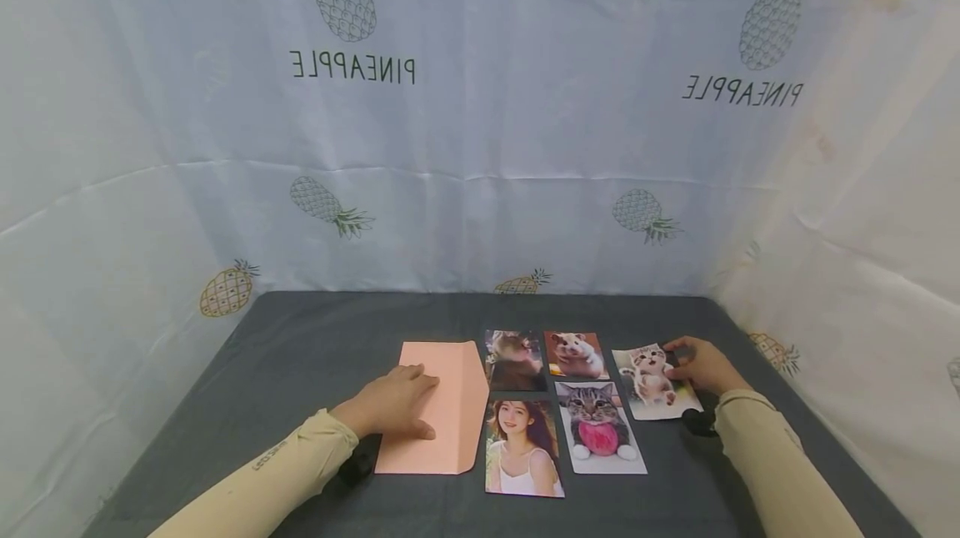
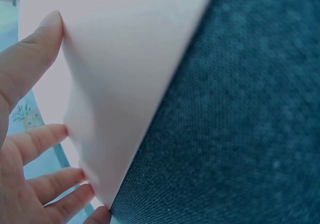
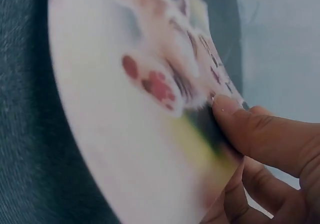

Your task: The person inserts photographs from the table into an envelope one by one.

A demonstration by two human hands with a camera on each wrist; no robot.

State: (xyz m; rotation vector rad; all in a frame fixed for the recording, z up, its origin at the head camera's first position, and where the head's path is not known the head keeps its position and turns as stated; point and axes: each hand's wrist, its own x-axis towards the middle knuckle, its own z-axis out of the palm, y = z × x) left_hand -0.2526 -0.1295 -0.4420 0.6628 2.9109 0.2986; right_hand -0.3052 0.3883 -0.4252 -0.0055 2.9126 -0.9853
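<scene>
My left hand (image 1: 396,404) lies flat on a pink envelope (image 1: 450,413) near the middle of the dark table. In the left wrist view its fingers (image 2: 40,141) and thumb touch the pale envelope (image 2: 120,79) with straight tips. My right hand (image 1: 681,368) pinches the right edge of a kitten photo (image 1: 651,379) at the right end of the row. In the right wrist view the thumb (image 3: 250,129) presses on the photo's face and the fingers curl beneath. The kitten photo (image 3: 130,114) is bent upward off the cloth.
Several other photos lie face up between my hands: a monkey (image 1: 514,359), a hamster (image 1: 576,354), a cat holding a pink fruit (image 1: 600,428) and a woman's portrait (image 1: 522,448). The grey tablecloth (image 1: 300,354) is ringed by pineapple-print curtains (image 1: 480,146).
</scene>
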